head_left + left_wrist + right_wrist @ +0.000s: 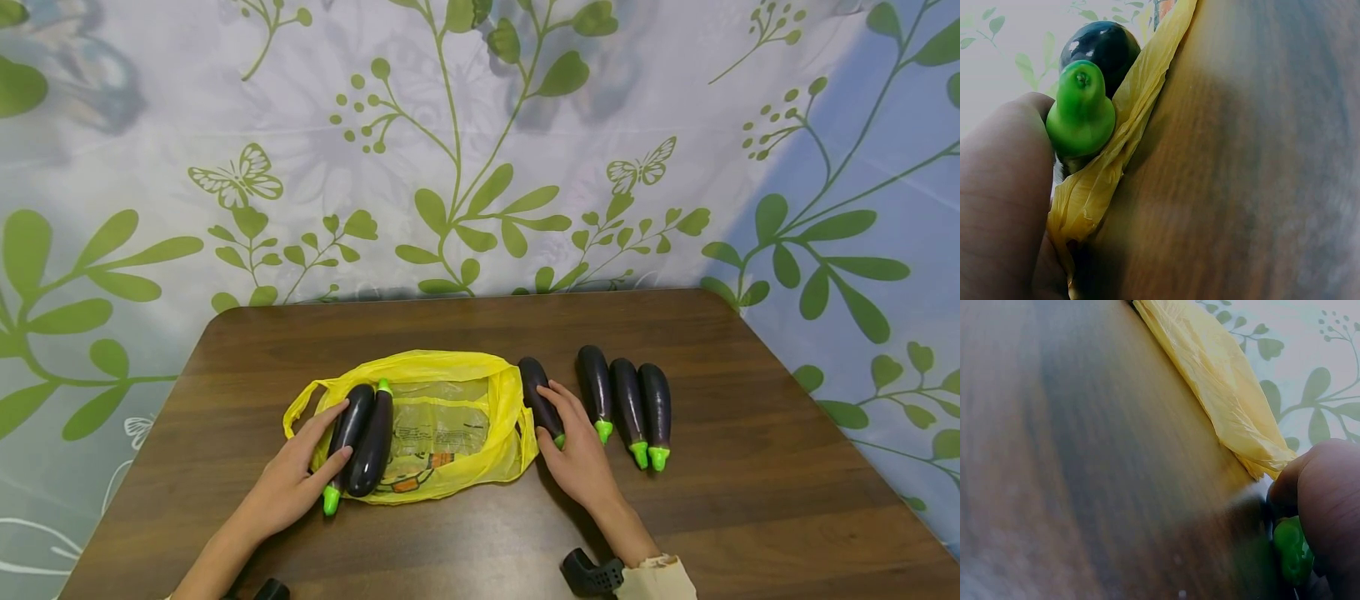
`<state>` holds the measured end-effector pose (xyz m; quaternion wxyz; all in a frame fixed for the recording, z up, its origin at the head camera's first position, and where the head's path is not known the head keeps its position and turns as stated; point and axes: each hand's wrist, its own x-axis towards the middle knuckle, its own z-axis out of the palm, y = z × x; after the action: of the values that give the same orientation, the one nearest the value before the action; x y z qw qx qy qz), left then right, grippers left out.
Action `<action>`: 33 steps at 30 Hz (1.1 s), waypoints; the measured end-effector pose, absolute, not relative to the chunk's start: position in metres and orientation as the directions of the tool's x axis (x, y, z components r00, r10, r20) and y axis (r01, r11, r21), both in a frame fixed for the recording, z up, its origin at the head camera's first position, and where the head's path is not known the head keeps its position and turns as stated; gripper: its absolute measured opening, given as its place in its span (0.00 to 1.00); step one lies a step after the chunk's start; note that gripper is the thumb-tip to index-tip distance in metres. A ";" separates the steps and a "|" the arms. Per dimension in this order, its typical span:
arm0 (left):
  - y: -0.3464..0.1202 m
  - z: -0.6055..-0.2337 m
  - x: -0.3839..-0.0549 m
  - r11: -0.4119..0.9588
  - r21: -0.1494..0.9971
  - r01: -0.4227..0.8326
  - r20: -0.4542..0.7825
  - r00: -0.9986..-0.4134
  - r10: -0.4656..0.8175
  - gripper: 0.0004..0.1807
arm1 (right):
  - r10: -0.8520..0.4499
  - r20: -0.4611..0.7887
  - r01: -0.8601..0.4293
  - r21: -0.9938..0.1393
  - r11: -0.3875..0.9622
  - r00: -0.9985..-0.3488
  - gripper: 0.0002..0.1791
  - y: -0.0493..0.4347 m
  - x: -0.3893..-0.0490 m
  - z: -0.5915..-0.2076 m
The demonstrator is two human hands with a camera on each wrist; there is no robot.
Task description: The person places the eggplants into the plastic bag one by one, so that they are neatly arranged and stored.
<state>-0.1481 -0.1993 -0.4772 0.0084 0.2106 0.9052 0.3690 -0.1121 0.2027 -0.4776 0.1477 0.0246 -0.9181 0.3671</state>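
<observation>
A yellow plastic bag [450, 489] lies open on the table, with two dark purple eggplants at its left end. My left hand [288, 479] grips the outer eggplant [351, 421], thumb and fingers on its side. Its bright green stem end [1082, 112] points toward me past the bag's edge. Beside it lies the second eggplant [372, 446], stem end away from me. Just right of the bag, my right hand [581, 454] holds another eggplant [536, 383] by its side. The green stem [1293, 550] of that one shows under the hand in the right wrist view.
Three more eggplants, a left one [595, 379], a middle one [627, 404] and a right one [657, 404], lie side by side to the right of my right hand. A leaf-patterned curtain [480, 167] hangs behind the brown wooden table [750, 500].
</observation>
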 end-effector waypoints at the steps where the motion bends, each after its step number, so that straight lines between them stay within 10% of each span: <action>1: -0.199 -0.477 -0.148 0.640 0.671 0.375 0.140 -0.911 0.387 0.35 | 0.063 0.289 -0.154 -0.666 0.730 -0.955 0.34 0.203 -0.112 -0.478; 33: -0.199 -0.478 -0.147 0.639 0.676 0.368 0.135 -0.914 0.383 0.35 | 0.126 0.342 -0.167 -0.708 0.686 -0.931 0.31 0.203 -0.112 -0.476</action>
<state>-0.1472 -0.1992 -0.4775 0.0101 0.2072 0.9052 0.3710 -0.1116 0.2028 -0.4761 0.1850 0.0114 -0.8994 0.3959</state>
